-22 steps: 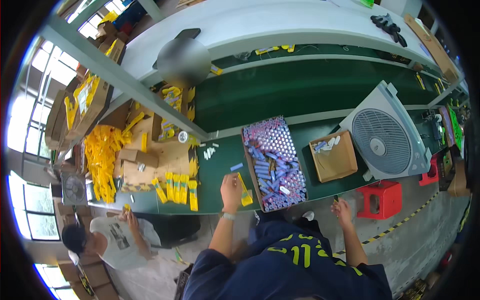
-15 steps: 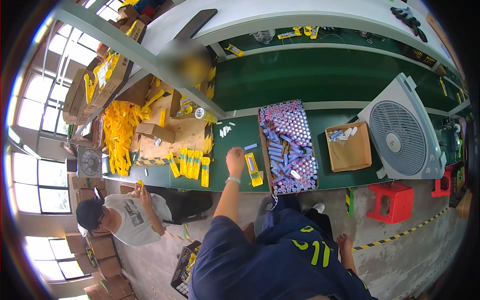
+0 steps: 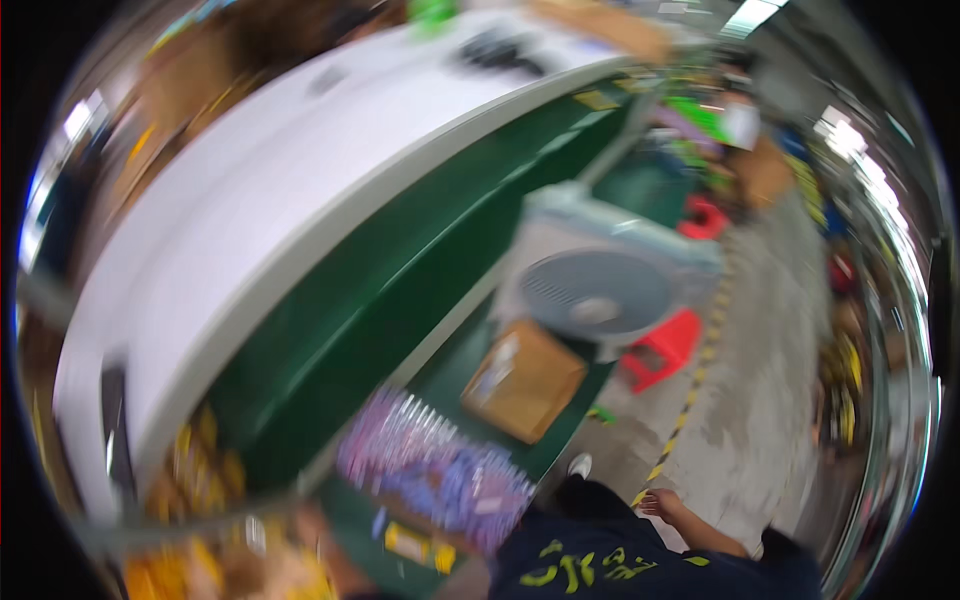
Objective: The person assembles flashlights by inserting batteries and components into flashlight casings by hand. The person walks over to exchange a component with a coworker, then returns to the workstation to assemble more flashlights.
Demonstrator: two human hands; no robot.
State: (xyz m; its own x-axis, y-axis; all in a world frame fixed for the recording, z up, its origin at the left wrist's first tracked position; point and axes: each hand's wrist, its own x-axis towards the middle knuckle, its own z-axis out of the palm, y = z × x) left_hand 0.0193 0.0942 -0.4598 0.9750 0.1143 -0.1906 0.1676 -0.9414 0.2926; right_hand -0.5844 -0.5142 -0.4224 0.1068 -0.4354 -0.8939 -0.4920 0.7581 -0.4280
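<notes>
Motion smears most of this view. My left hand (image 3: 316, 532) is a blur over the green table at lower left, left of a yellow packet (image 3: 410, 545); its fingers cannot be made out. A single blue-purple cylindrical battery cell (image 3: 380, 521) lies beside that packet. Right of them sits a shallow box packed with many purple and blue battery cells (image 3: 435, 465), some upright, others lying loose. My right hand (image 3: 660, 504) hangs at my side above the floor, fingers loosely apart, with nothing seen in it.
Beyond the cells stand an open cardboard box (image 3: 530, 385) with small pale pieces and a large grey box fan (image 3: 600, 285). A red stool (image 3: 662, 352) is on the floor by striped tape. The white upper shelf (image 3: 270, 190) overhangs the table. Yellow material (image 3: 200, 570) lies lower left.
The whole view has swung toward the right, so the table now runs diagonally and the co-worker is out of sight. My left hand has blurred; my right still hangs at my side.
</notes>
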